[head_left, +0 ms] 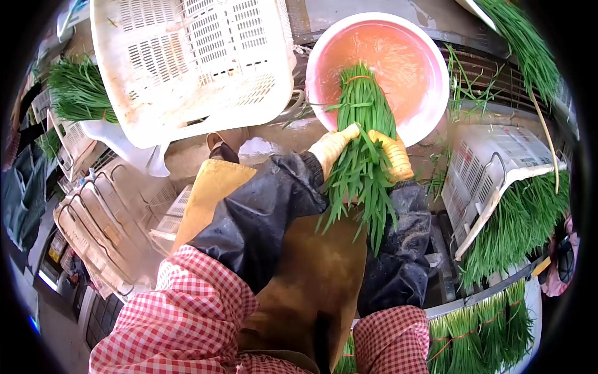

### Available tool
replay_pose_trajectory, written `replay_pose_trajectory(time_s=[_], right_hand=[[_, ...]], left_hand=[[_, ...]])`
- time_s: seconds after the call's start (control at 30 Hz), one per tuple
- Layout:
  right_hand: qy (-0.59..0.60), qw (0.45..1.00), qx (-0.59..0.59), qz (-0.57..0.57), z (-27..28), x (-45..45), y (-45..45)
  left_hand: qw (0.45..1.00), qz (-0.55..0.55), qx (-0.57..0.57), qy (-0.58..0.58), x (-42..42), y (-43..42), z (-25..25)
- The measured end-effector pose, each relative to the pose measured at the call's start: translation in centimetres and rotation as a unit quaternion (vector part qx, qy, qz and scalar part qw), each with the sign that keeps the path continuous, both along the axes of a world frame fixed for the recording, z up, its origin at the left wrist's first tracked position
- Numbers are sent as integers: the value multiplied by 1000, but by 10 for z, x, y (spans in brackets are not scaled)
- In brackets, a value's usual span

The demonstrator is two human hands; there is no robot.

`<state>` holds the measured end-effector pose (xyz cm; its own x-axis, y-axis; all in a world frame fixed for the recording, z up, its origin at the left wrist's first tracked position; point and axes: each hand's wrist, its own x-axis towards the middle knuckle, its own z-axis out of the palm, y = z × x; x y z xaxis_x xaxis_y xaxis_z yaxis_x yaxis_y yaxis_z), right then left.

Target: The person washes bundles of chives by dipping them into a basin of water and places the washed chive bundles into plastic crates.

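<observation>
Greens [367, 109] in the hands are already banded, as are the bunches [464, 340] at lower right. Work over the basin [377, 17] seems partway along; how much remains in the white crate [517, 144] cannot be told. The held bunch lies between the gloved left hand [331, 148] and right hand [397, 159], both closed around it, banded end over the basin.

Green leaves [365, 112], orange water [405, 68], red-and-white checked sleeves [187, 305].
Leaves run deep green; their band [359, 78] is orange-red. Basin [315, 75] pinkish white. Left glove [334, 149] cream, right glove [393, 156] yellower. Oversleeves [261, 202] black with grey smears. Apron [305, 268] mustard, going brown in shadow. Basket [199, 124] white, stained brown; sleeve pattern is small gingham.
</observation>
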<state>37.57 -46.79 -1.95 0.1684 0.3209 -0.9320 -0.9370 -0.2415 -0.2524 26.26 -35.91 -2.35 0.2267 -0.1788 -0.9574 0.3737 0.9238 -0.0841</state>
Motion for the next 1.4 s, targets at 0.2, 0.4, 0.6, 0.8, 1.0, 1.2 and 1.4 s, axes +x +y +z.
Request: replay_pose_trajectory(time_s=[0.2, 0.4, 0.6, 0.8, 1.0, 1.2, 1.4], right_hand=[[152, 983, 90, -54, 86, -46, -100], [147, 985, -81, 44, 138, -87, -151], [20, 937, -269, 224, 120, -36, -185], [-204, 979, 31, -3, 124, 25, -80], [-66, 997, 31, -17, 125, -76, -45], [-48, 993, -47, -94, 88, -70, -8], [32, 990, -40, -128, -43, -83, -8]], left_hand=[[994, -28, -99, -46, -86, 43, 11], [955, 178, -100, -215, -6, 10, 35], [965, 111, -13, -237, 33, 10, 36], [938, -57, 273, -205, 55, -12, 57], [971, -15, 199, -130, 60, 8, 55], [984, 52, 117, -126, 18, 0, 27], [975, 84, -206, 21, -12, 4, -52]])
